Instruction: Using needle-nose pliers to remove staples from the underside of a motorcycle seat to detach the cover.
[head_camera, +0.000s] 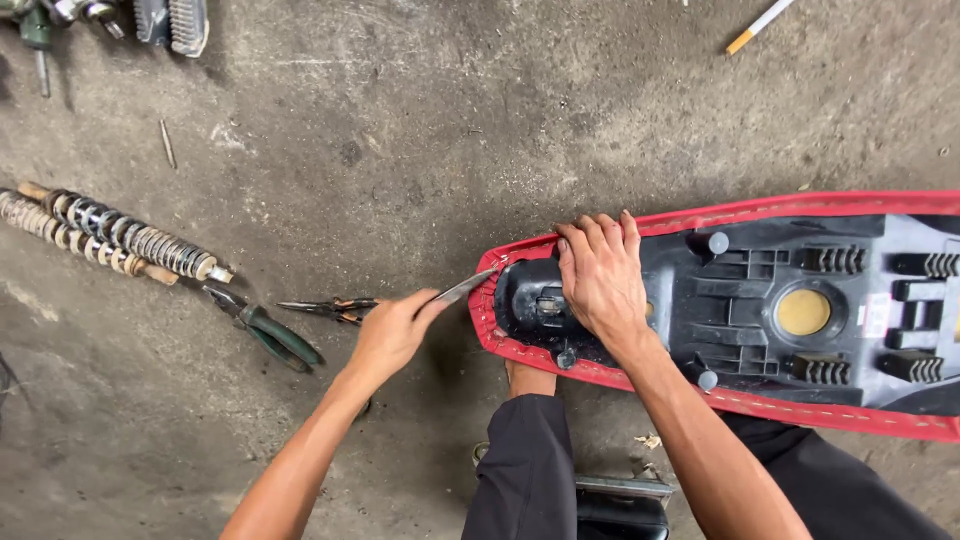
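One motorcycle seat (800, 310) lies upside down on the concrete floor (420, 130), with its black plastic base facing up and its red cover (487, 322) folded over the rim all around. The left hand (392, 332) has its fingers closed around the handle of a flat metal tool (462, 288), and the tip of this tool touches the red cover at the narrow end of the seat, where small staples seem to sit. The right hand (600, 280) lies flat on the black base with the fingers spread a little; it presses down and holds nothing. I judge the work on the staples to be at an early stage: the red cover is folded tight over the rim everywhere I can see, and a row of staples runs along the near edge, so most of the cover is not yet loosened. On the floor at the left I count two shock absorbers (120, 235) lying side by side, one pair of pliers with green handles (265, 328), and one pair of thin pliers with orange handles (330, 308) just beside the left hand. More tools lie at the top left corner, but they are cut by the frame and I cannot count them. One cigarette (760, 25) lies at the top right.
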